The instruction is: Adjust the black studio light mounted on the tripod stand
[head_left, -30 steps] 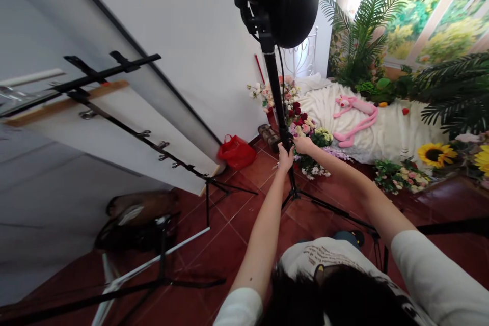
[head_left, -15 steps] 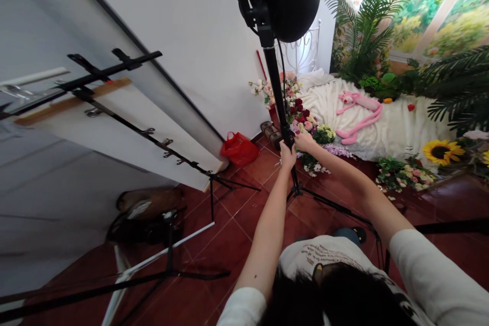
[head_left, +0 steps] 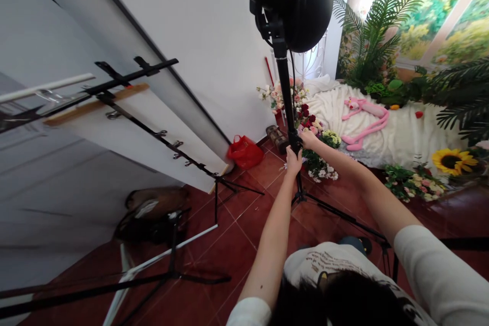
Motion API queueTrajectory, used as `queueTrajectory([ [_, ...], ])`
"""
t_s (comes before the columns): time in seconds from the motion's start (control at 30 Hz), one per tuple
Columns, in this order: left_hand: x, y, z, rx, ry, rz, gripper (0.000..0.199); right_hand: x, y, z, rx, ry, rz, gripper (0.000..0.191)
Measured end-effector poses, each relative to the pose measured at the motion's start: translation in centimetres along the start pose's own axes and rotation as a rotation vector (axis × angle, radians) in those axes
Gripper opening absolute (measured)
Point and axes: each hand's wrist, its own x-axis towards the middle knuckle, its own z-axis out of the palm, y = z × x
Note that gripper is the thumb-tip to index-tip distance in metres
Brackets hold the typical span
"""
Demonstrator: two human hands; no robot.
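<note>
A black light stand [head_left: 287, 91] rises from the tiled floor and carries a large black lamp head [head_left: 298, 5] at the top centre. Closed around its pole, just under the dark collar, is my left hand [head_left: 294, 160]. My right hand [head_left: 308, 139] is slightly higher and to the right, its fingers closed at the collar's side, where a knob seems to be; the fingertips are partly hidden. A thin cable hangs beside the pole above my hands. The stand's legs are spread on the floor.
At left, a black stand frame with clips holds a white board [head_left: 183, 135]. A red bag [head_left: 245, 152] lies by the wall. Flowers [head_left: 323, 170] sit close behind the pole. A pink plush toy [head_left: 369, 108] rests on white cloth. More stand legs cross the lower left.
The whole view has shifted, so the stand, hands and room all appear slightly further right and lower. Both hands keep their places at the collar.
</note>
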Motion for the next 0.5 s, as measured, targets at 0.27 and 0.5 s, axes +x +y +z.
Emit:
queueTrajectory([
  [0.27,-0.1,0.0,0.0,0.008,0.000,-0.016,0.040,-0.2,1.2,1.2,-0.096,-0.028,-0.085,0.037],
  [0.5,-0.2,0.0,0.0,0.007,-0.002,-0.005,0.039,-1.5,1.6,2.8,-0.012,0.055,-0.103,0.039],
])
